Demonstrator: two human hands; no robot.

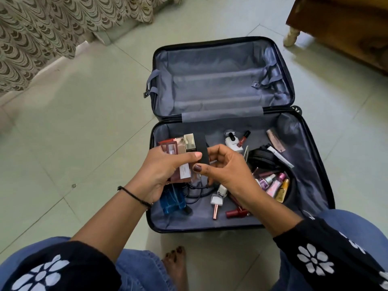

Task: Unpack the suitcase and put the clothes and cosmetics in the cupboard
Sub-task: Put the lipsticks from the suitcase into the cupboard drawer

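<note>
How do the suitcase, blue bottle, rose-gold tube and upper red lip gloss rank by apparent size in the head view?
1. suitcase
2. blue bottle
3. rose-gold tube and red lip gloss: look alike, unranked

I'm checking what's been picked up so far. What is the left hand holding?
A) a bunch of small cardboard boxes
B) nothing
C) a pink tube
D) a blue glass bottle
A: the left hand grips a fan of small pink, gold and black cardboard boxes over the open black suitcase.

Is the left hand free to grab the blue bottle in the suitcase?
Probably not yet: the left hand grips a stack of boxes, so it is full, though the blue bottle lies uncovered near its wrist.
</note>
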